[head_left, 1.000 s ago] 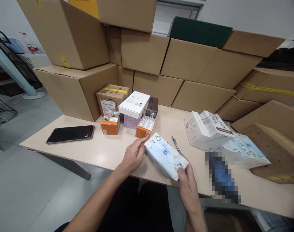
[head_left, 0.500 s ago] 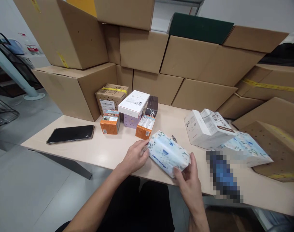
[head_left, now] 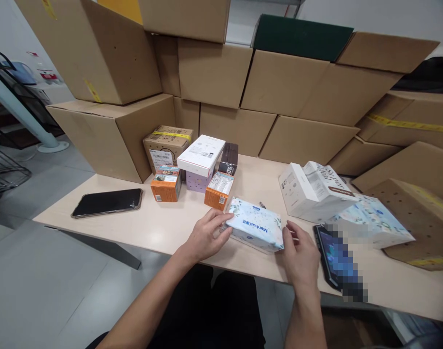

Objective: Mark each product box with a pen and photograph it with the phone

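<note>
A pack of tissues [head_left: 256, 224] in pale blue floral wrapping, marked "Manhua", sits at the table's front, its lettering upright to me. At its left end is my left hand [head_left: 206, 236], the thumb and fingers closed on the corner. My right hand [head_left: 300, 252] is at the opposite end, its curled fingers against the wrapper, partly hidden behind the thumb side. Just behind the pack lies a small dark object [head_left: 262, 205], too small to name. An orange box [head_left: 219, 190] stands close by the pack's left rear corner.
A phone [head_left: 107, 202] lies at left; another device [head_left: 334, 257], partly pixelated, lies right. White boxes [head_left: 301, 194] and another tissue pack [head_left: 385, 220] stand at right. A white box [head_left: 201, 154] tops a purple box [head_left: 197, 182]. Large cartons [head_left: 216, 72] wall the back.
The tissue pack has been turned so its lettered side faces up and toward me, and it sits flatter. My right hand has shifted right around its end.
</note>
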